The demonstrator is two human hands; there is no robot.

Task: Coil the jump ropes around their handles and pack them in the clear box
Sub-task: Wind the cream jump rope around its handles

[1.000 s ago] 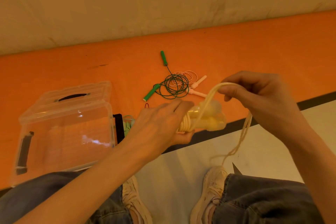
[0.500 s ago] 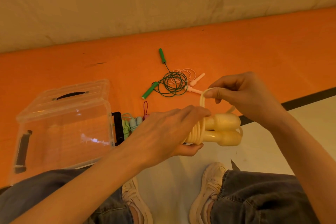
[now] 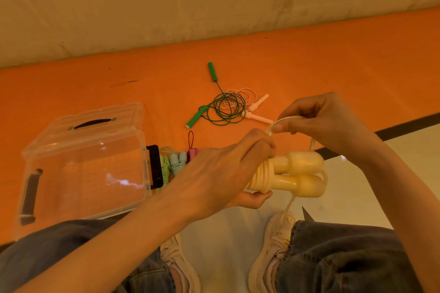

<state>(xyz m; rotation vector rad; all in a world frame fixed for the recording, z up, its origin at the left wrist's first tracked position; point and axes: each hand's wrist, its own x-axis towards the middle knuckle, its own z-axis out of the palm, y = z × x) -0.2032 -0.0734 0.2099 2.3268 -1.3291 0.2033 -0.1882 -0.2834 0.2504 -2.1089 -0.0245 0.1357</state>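
Coiling yellow rope [image 3: 259,177] round paired handles [image 3: 300,173] right of clear box [image 3: 83,169]: left hand [image 3: 221,173] grips coils, right hand [image 3: 323,121] pinches cord; green rope [image 3: 226,108], pink rope [image 3: 250,107] uncoiled beyond box, nothing visibly packed.

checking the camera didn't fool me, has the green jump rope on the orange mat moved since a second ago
No. The green jump rope lies in the same tangle beside the pink rope, equally far from the clear box; only the view shifted.
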